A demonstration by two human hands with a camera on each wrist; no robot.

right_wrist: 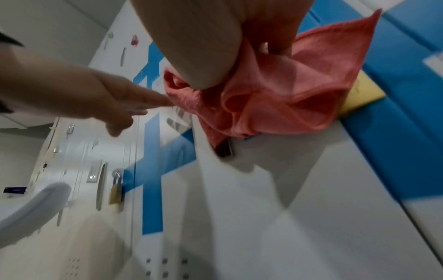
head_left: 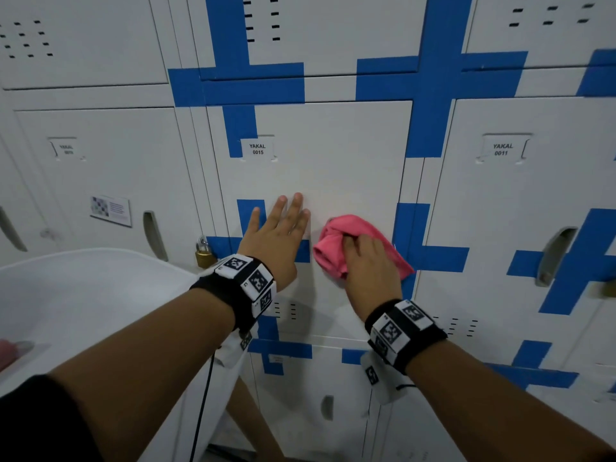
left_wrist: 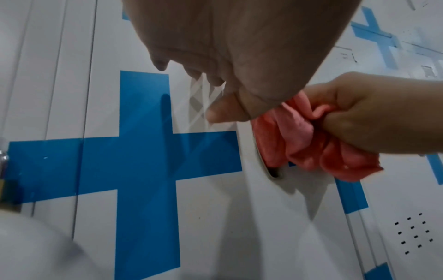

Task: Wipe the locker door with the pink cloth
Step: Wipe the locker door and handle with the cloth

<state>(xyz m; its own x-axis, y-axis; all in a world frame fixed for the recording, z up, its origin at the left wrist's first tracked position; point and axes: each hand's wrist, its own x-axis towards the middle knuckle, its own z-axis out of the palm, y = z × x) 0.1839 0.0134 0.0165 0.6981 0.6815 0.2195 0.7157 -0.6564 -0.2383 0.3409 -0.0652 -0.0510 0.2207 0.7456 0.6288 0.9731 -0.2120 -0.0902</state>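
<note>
The white locker door [head_left: 326, 168] labelled YAKAL 0015 fills the centre of the head view, with blue tape crosses at its corners. My right hand [head_left: 370, 271] grips a bunched pink cloth [head_left: 336, 248] and presses it on the door's lower right part, over the recessed handle slot [left_wrist: 273, 172]. The pink cloth [right_wrist: 271, 98] bulges out under the palm in the right wrist view. My left hand [head_left: 280, 235] lies flat on the door just left of the cloth, fingers straight and spread. The pink cloth [left_wrist: 304, 144] sits beside that hand's thumb.
A brass padlock [head_left: 204, 253] hangs on the neighbouring locker at the left. A white rounded surface [head_left: 83, 305] juts out at lower left. Locker YAKAL 0011 [head_left: 500, 150] stands to the right. A yellow object [right_wrist: 362, 94] shows behind the cloth.
</note>
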